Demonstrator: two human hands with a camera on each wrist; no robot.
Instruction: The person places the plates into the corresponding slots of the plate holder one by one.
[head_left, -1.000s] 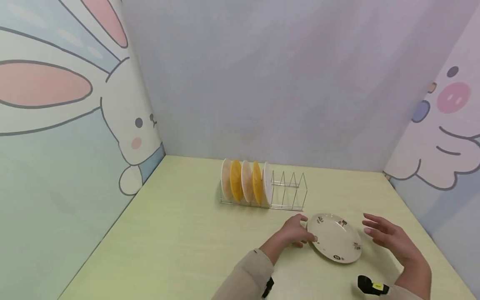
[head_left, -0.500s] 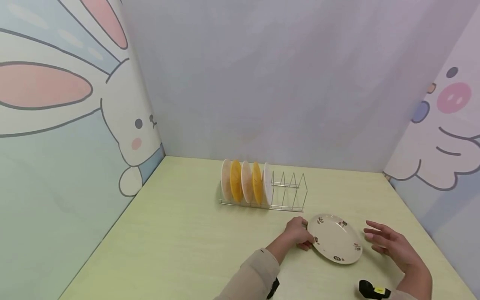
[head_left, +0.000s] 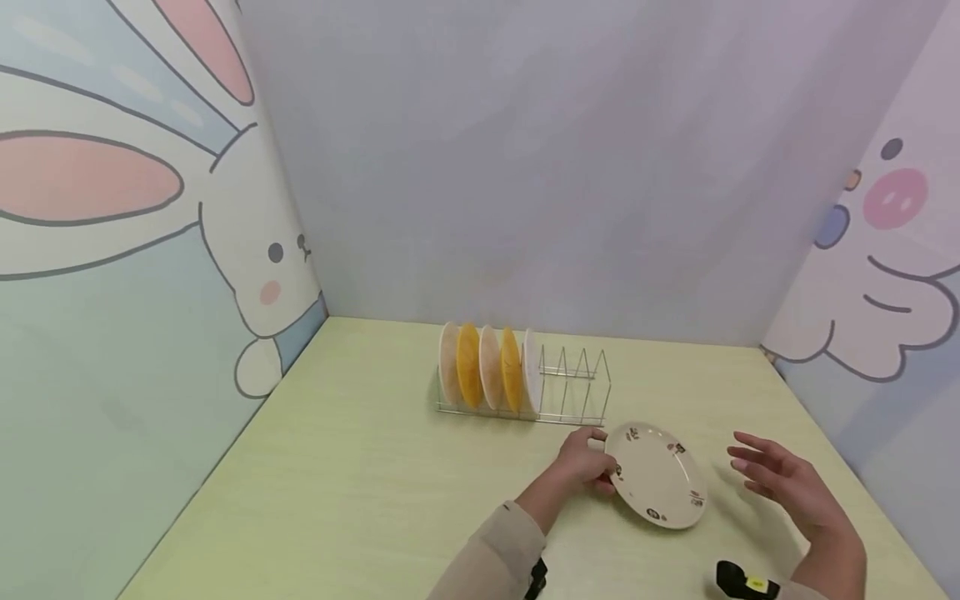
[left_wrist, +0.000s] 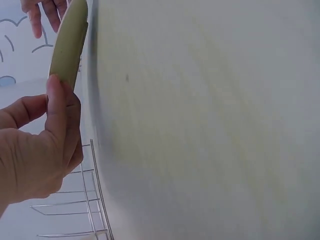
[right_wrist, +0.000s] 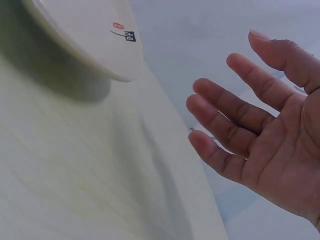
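A cream plate (head_left: 654,477) with small dark and red prints round its rim is pinched at its left edge by my left hand (head_left: 585,460). In the left wrist view the thumb lies on one face of the plate (left_wrist: 69,47) and the fingers are behind it. The plate tilts, its right side off the table, with a shadow under it in the right wrist view. To the right of the plate my right hand (head_left: 783,483) hovers apart from it, fingers loosely extended and holding nothing; its palm shows in the right wrist view.
A wire dish rack (head_left: 570,415) stands behind the plate. Several white and yellow plates (head_left: 468,367) stand upright in its left part; its right slots show bare wire. Printed cartoon walls (head_left: 258,250) border the pale green table (head_left: 337,467) left and right, and a grey curtain hangs behind.
My left hand has closed on the plate's edge and lifted and tilted it, shifting it slightly left. The right hand stays at the right, a little lower than a second ago.
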